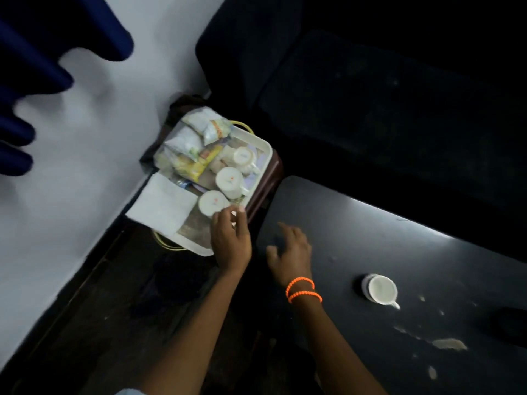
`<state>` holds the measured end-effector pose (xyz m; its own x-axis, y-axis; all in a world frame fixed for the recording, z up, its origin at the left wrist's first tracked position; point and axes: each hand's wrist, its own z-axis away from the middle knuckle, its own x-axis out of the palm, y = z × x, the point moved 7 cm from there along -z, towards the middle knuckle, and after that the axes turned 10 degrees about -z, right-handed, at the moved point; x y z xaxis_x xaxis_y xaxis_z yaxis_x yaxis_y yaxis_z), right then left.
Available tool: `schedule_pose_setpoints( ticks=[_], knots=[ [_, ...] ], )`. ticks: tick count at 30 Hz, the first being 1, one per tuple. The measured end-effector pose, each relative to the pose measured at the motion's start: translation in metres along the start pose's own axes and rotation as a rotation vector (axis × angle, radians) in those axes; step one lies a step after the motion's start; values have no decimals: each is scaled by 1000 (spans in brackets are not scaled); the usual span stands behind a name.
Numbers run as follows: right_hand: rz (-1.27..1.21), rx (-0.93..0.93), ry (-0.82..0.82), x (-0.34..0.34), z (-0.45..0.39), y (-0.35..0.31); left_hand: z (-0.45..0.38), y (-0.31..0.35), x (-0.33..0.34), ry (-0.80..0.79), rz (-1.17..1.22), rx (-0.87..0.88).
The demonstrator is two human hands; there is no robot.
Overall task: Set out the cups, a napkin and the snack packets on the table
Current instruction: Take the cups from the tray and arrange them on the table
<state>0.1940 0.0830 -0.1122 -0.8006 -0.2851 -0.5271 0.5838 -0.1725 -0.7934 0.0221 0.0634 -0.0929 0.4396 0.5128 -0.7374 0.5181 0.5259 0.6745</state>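
A white tray [258, 143] on a small stool holds three upside-down white cups [229, 181], several snack packets [188, 141] and a folded white napkin [164, 205]. My left hand [231, 239] reaches over the tray's near corner, fingertips at the nearest cup [212, 203]; whether they grip it is unclear. My right hand [291, 252], with orange bead bracelets at the wrist, hovers open with spread fingers over the dark table's [399, 252] left end. One white cup [380, 289] stands upright on the table to the right.
The brown stool [271, 178] stands between a white wall [85, 138] and the table. A dark sofa [370, 95] lies behind the table. Blue curtain folds [42, 67] hang at upper left. The tabletop has pale chipped patches [449, 344] near its front.
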Motion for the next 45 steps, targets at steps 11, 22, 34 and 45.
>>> schedule_pose_setpoints(
  ticks=[11,22,34,45],
  knots=[
    [-344,221,-163,129,-40,-67,-77,-114,-10,-584,231,-702],
    [-809,209,-62,122,-31,-62,-63,-132,-28,-507,809,-705],
    [-1049,234,-138,51,12,19,-33,-46,10,-1002,511,-54],
    [-939,385,448,-33,81,157,96,26,120,-1301,78,399]
  ],
)
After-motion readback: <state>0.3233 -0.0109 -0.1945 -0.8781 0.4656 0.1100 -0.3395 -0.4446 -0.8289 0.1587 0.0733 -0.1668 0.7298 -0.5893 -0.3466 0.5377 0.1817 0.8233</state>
